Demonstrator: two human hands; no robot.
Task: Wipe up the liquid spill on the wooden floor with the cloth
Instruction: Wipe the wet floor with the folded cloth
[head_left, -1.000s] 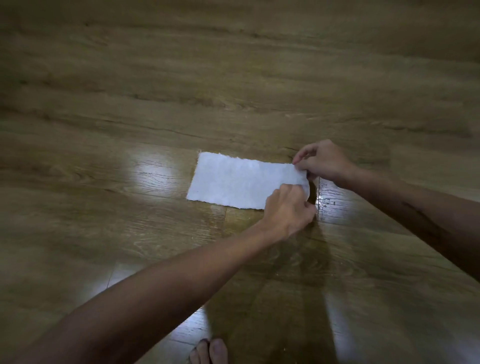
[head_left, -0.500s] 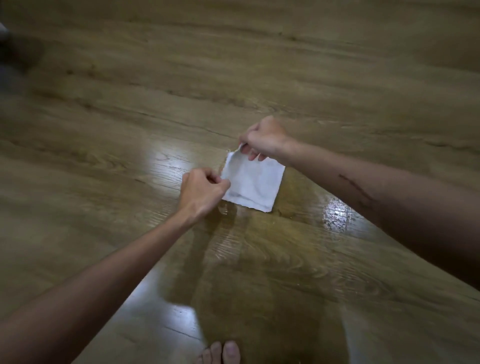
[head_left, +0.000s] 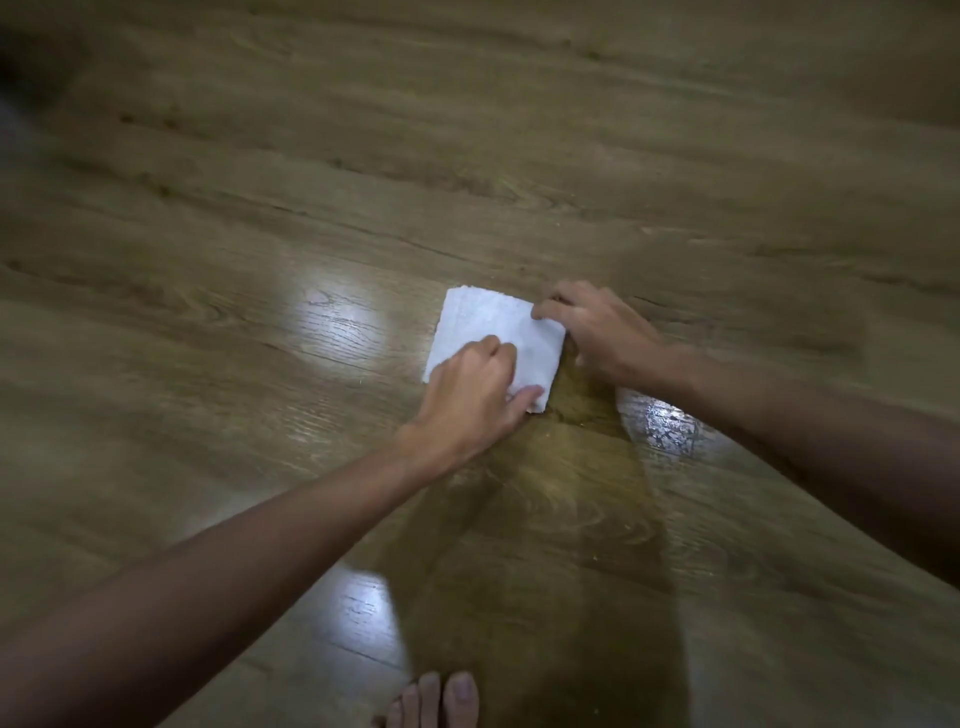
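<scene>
On the wooden floor, seen from the head camera, a white cloth lies folded into a small square between both hands. The left hand rests on its near side, fingers curled over the fabric and the thumb laid flat along the near edge, pressing it down. The right hand pinches the cloth's far right corner with bent fingertips. The liquid spill glistens just right of the cloth and below the right wrist, near but apparently not yet under the fabric. Bare toes show at the bottom edge.

The step in hand looks like squaring up the pad before wiping. To do it well, flatten the layers, keep one palm spread on top for even pressure, then slide the pad rightward over the wet patch in one slow pass so the liquid soaks in, not smears.
</scene>
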